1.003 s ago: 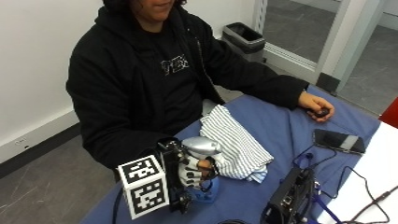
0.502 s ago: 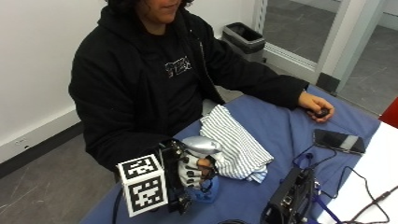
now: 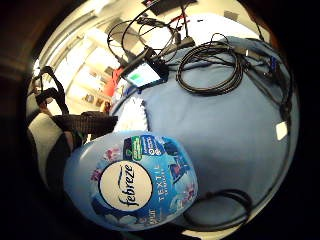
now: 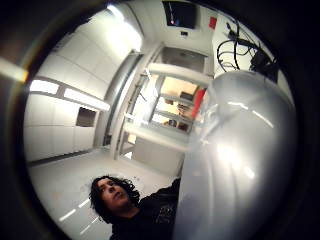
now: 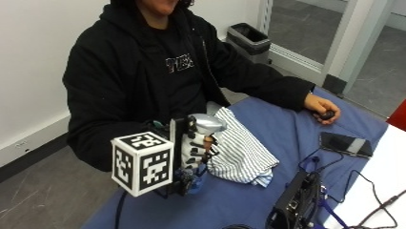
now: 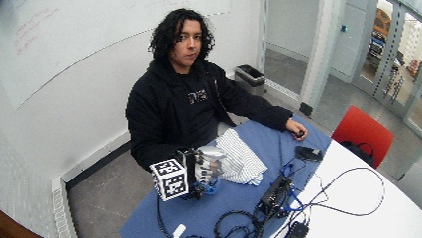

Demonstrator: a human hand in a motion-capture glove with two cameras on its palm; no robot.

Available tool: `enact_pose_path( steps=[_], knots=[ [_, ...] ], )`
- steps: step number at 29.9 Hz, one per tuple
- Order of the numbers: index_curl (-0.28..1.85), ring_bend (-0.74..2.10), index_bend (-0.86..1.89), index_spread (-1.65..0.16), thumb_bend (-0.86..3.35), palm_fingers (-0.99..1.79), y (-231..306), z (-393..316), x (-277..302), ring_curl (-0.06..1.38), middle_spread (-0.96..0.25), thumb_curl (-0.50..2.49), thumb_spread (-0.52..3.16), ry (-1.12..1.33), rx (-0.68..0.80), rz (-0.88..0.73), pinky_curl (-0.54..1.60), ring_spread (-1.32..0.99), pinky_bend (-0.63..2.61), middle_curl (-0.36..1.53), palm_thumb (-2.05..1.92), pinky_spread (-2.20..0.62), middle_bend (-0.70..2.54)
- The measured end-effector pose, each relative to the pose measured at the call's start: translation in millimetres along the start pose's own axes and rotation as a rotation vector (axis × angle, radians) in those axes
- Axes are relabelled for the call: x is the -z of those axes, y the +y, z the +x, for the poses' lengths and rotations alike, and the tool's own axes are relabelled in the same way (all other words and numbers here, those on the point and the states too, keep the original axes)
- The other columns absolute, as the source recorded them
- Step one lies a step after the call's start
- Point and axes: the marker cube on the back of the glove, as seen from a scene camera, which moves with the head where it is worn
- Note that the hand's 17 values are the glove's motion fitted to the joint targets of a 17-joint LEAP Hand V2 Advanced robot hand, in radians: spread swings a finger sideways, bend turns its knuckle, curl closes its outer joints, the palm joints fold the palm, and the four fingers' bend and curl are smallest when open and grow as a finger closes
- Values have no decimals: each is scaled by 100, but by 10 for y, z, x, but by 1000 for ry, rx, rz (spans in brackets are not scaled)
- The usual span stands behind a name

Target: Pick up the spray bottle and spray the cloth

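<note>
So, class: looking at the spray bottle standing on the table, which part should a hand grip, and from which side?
Grip the narrow neck under the silver spray head, as the gloved right hand does now. The spray bottle stands upright with a wide body, so come from the side away from the striped cloth, probably leaving the nozzle facing the cloth.

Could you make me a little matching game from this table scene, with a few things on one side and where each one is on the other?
Things:
1. spray bottle
2. striped cloth
3. phone
4. bin

Places:
A. on the floor behind the table
B. flat on the blue table by its far edge
C. in the grip of the gloved right hand
D. lying crumpled on the table beside the bottle

Pairs: 1-C, 2-D, 3-B, 4-A
</note>
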Motion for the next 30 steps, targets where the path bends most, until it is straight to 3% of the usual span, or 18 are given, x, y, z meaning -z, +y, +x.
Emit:
enact_pose_path(
  steps=[7,14,20,30],
  knots=[
    [58,73,39,-27,-2,136,-226,-338,-209,51,-21,71,18,172,-73,-210,44,-23,46,56,99,-28,67],
    [58,73,38,-26,-2,135,-95,-442,-304,51,-21,72,18,468,-179,-602,45,-23,47,57,100,-27,67],
    [59,74,38,-26,-2,133,-353,-517,-639,52,-21,73,18,603,-293,-718,45,-23,47,57,101,-26,66],
    [60,74,36,-26,-2,132,-143,-438,-828,52,-20,76,22,793,-421,-981,45,-22,47,57,102,-26,66]
  ],
)
